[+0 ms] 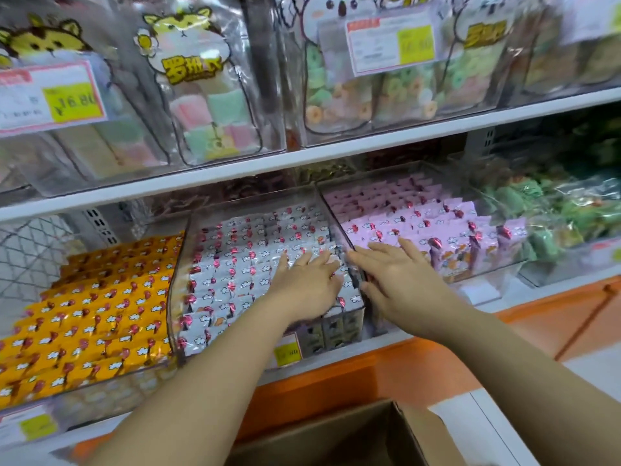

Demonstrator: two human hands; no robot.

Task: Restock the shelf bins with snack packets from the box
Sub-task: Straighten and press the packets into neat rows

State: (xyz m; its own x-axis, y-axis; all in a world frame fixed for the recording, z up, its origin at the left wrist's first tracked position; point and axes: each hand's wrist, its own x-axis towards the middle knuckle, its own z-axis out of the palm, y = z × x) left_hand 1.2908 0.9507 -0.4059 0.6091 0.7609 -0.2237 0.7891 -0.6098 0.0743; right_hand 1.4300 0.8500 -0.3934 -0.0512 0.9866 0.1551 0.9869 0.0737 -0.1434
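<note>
The box (349, 435) stands open at the bottom edge, below the shelf. Its inside is dark, so I cannot tell whether any packets remain in it.

Both arms reach from there to the lower shelf. The left hand (307, 280) lies spread and flat on the white packets (235, 267) at the front right of the middle bin (175, 290), pressing rather than gripping. The right hand (398, 274) is also wide, with straight fingers across the wall between that bin and the pink bin (484, 267). It holds nothing.

The white packets look heaped to the rim under the left hand. Lifting the palm quickly or sideways could let the top ones slide over the low front wall, towards the floor or the box. Pressing too hard could crush what is inside them. If the right hand leans on the wall, either bin may shift on the shelf. A white packet nudged across would land among the pink packets (420, 223) and mix the two sorts.

The yellow packets (94, 317) to the left are well away from both hands. So are the bags (208, 105) on the upper shelf (336, 153).
</note>
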